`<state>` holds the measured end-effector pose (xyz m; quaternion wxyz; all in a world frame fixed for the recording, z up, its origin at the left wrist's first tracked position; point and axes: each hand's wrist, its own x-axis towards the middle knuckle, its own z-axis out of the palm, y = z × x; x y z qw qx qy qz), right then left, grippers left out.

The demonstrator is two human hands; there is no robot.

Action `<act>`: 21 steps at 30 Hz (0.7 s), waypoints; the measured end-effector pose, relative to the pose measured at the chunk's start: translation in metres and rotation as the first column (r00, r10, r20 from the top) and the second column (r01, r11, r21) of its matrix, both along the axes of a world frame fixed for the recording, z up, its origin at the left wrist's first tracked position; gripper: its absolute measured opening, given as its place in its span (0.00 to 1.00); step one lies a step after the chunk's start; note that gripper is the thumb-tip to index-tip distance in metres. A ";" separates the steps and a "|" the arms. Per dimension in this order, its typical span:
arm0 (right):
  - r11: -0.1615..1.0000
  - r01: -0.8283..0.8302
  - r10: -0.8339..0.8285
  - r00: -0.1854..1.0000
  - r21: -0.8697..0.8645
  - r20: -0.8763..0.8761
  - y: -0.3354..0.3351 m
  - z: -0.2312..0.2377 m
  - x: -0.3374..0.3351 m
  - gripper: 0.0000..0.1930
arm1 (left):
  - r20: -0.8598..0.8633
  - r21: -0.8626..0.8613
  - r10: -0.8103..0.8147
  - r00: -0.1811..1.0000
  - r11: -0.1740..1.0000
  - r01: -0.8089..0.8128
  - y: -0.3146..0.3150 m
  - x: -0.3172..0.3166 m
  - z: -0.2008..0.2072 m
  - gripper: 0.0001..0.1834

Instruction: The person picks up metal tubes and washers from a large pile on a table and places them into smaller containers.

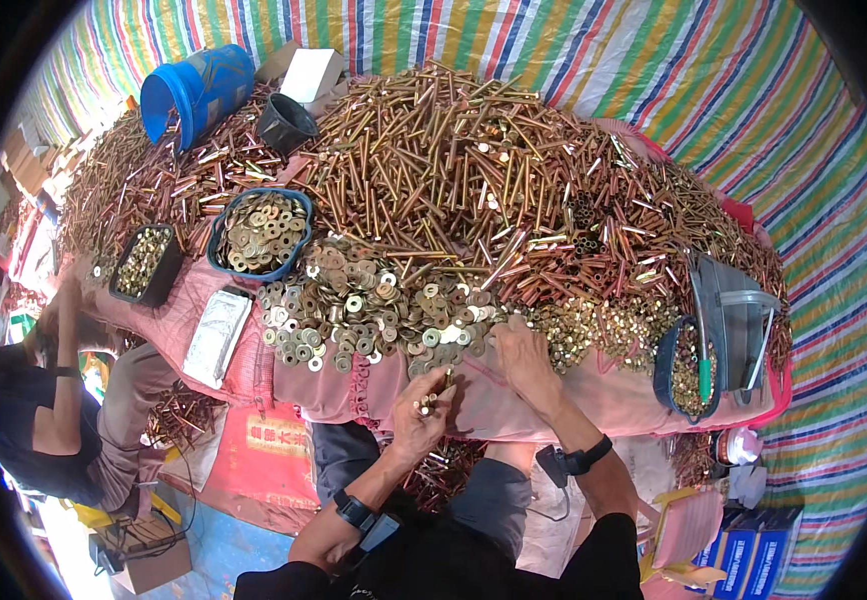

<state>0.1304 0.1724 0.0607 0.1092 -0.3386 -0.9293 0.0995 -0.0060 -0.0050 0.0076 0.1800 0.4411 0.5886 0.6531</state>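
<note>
My left hand [414, 425] is closed around a few brassy bolts [426, 404], held upright at the near edge of the table with their ends showing. To its right, my right hand [526, 362] reaches to where the heap of flat washers [354, 300] meets the heap of small nuts [604, 335]. Its fingers are curled together and point down; what they pinch, if anything, is hidden. Behind both hands rises a large mound of long brassy bolts and sleeve tubes [424, 160].
A blue basin of washers [218, 240], a black tray of nuts [164, 283] and a silvery packet [219, 338] stand left. Right are a dark tub of nuts [666, 370] and a grey scoop [734, 300]. A blue bucket [186, 110] lies tipped behind. Another person [44, 420] sits left.
</note>
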 end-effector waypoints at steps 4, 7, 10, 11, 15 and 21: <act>0.980 -0.026 -0.011 0.983 -0.197 -0.185 0.003 0.004 -0.002 0.10 | 0.020 0.047 -0.037 0.999 0.998 0.036 0.000 -0.003 -0.007 0.15; 0.769 -0.066 -0.231 0.899 -0.636 -0.373 -0.010 0.008 0.000 0.11 | -0.003 0.014 -0.035 0.999 0.999 0.035 0.000 -0.001 -0.012 0.15; 0.548 -0.239 -0.326 0.821 -0.801 -0.468 -0.029 0.014 0.002 0.12 | -0.031 0.003 -0.039 0.999 0.999 0.039 0.000 -0.002 -0.013 0.14; 0.526 -0.258 -0.324 0.820 -0.810 -0.471 -0.034 0.017 0.001 0.12 | -0.028 0.005 -0.041 0.999 0.999 0.041 0.000 -0.003 -0.013 0.14; 0.589 -0.335 -0.216 0.812 -0.736 -0.543 -0.053 0.019 -0.008 0.13 | -0.082 0.050 -0.028 0.996 0.998 0.032 -0.001 -0.005 -0.012 0.12; 0.760 -0.340 -0.092 0.787 -0.554 -0.610 -0.062 0.020 -0.009 0.13 | 0.047 0.007 -0.086 0.995 0.996 0.085 -0.002 -0.002 -0.016 0.13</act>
